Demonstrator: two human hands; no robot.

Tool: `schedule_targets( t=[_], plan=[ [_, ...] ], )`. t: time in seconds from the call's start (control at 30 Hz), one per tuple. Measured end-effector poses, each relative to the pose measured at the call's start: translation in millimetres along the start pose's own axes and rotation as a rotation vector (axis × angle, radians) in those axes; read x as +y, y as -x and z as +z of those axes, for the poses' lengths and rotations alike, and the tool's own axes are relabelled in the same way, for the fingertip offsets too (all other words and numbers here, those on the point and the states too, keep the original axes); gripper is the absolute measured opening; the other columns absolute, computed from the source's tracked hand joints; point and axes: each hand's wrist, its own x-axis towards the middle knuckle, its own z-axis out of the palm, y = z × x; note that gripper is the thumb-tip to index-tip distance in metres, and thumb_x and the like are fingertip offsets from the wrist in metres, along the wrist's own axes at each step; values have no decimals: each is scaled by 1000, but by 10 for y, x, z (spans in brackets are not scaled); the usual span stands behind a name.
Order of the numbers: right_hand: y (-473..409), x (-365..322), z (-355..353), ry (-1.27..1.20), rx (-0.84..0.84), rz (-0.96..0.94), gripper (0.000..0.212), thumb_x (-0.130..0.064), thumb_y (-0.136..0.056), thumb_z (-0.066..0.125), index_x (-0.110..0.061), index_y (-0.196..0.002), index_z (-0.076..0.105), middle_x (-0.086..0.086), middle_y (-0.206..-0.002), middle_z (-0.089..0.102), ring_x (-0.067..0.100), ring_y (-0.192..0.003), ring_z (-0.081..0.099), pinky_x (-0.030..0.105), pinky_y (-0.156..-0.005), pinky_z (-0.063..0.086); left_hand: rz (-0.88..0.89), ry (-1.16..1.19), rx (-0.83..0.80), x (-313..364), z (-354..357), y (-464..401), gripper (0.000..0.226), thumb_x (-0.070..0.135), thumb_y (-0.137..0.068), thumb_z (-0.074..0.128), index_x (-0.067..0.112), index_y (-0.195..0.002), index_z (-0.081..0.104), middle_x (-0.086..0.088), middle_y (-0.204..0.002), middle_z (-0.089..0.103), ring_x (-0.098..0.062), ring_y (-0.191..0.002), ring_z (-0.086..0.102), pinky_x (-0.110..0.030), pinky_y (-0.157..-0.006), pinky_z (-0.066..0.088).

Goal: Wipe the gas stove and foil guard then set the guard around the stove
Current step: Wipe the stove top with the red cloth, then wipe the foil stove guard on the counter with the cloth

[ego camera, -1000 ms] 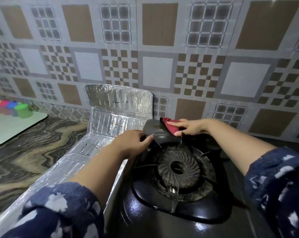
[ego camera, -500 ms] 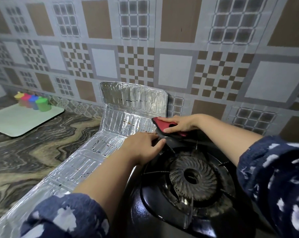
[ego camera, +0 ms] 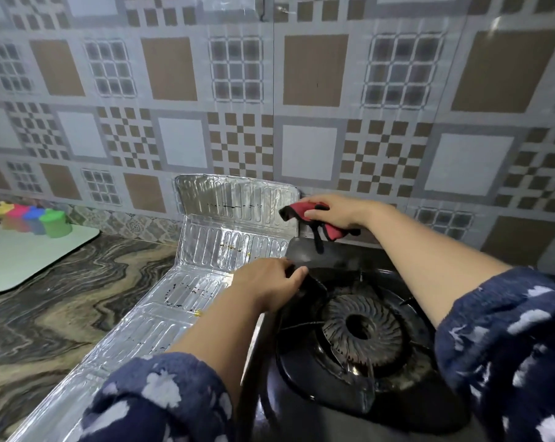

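Observation:
The black gas stove [ego camera: 304, 406] fills the lower right, its round burner [ego camera: 362, 330] in the middle. My left hand [ego camera: 269, 283] grips the stove's far left corner, which is tilted up. My right hand [ego camera: 336, 212] holds a red cloth with black trim [ego camera: 328, 229] above the stove's back edge, near the wall. The silver foil guard [ego camera: 212, 269] lies flat on the counter left of the stove, and its far panel leans up against the wall.
A patterned tile wall [ego camera: 304, 148] runs right behind the stove. The marbled counter [ego camera: 62, 314] spreads to the left. A pale tray [ego camera: 24, 260] at the far left carries several coloured cups [ego camera: 57, 223].
My right hand has lifted the red cloth off the stove's back corner and moved it up toward the wall. My left hand has kept its grip on the stove.

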Motion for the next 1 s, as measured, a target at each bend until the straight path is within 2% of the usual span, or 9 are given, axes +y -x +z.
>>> schedule_targets(
  t=[0.1, 0.17, 0.33, 0.47, 0.6, 0.67, 0.77, 0.87, 1.0],
  plan=[
    [169, -339, 30, 5, 65, -19, 36, -37, -95, 47, -34, -132, 47, -4, -108, 56, 16, -89, 52, 27, -70, 38, 35, 59, 10, -81, -136, 124, 63, 61, -94, 24, 20, -134, 50, -7, -141, 51, -26, -128, 47, -38, -101, 39],
    [273, -578, 97, 3, 83, -16, 35, -39, -95, 47, -33, -129, 49, -3, -105, 58, 17, -85, 54, 28, -70, 41, 62, 68, 29, -193, -255, 279, 66, 61, -94, 26, 18, -141, 42, -3, -148, 42, -24, -135, 40, -40, -109, 34],
    [523, -1308, 419, -49, 96, 4, 30, -39, -95, 45, -35, -124, 50, -7, -89, 58, 9, -68, 55, 23, -53, 39, 71, -3, 6, -655, -508, 803, 62, 53, -95, 37, 16, -145, 35, -4, -152, 36, -24, -137, 36, -42, -112, 32],
    [719, -1894, 867, -109, 56, 13, 32, -38, -96, 45, -41, -127, 46, -4, -90, 59, 11, -68, 55, 22, -47, 39, 24, -21, -24, -1145, -534, 1338, 53, 39, -96, 44, 14, -143, 38, -8, -149, 41, -26, -134, 40, -40, -111, 33],
    [910, -2403, 1502, -199, -18, -42, 30, -32, -96, 48, -33, -126, 51, -6, -84, 58, 11, -65, 55, 21, -50, 40, -107, 30, -53, -1724, -383, 2016, 48, 30, -94, 47, 16, -140, 43, -7, -147, 44, -24, -133, 41, -33, -108, 33],
    [1003, -2600, 1891, -206, -68, -73, 31, -29, -96, 49, -29, -126, 53, -9, -86, 58, 13, -71, 55, 20, -55, 39, -196, 49, -81, -2009, -274, 2353, 48, 27, -93, 48, 17, -140, 43, -6, -147, 43, -24, -133, 41, -34, -109, 34],
    [1101, -2797, 2489, -117, -170, -93, 36, -29, -95, 51, -26, -131, 52, 2, -111, 61, 22, -98, 56, 28, -80, 40, -324, 108, -114, -2355, -63, 2813, 50, 22, -90, 48, 18, -140, 41, -7, -147, 43, -25, -133, 42, -35, -108, 34],
    [1198, -2919, 2990, -53, -227, -97, 40, -36, -94, 49, -38, -134, 47, 1, -131, 55, 28, -117, 52, 44, -97, 41, -405, 141, -76, -2564, 162, 3200, 53, 22, -90, 47, 20, -141, 36, -7, -148, 39, -30, -132, 41, -41, -108, 31],
    [1386, -3053, 3493, 158, -165, -185, 42, -48, -93, 42, -48, -135, 37, -5, -144, 39, 31, -122, 45, 48, -97, 40, -469, 33, -94, -2755, 461, 3575, 62, 25, -96, 37, 12, -150, 11, -4, -160, 9, -20, -147, 5, -50, -116, 8]
  ],
)
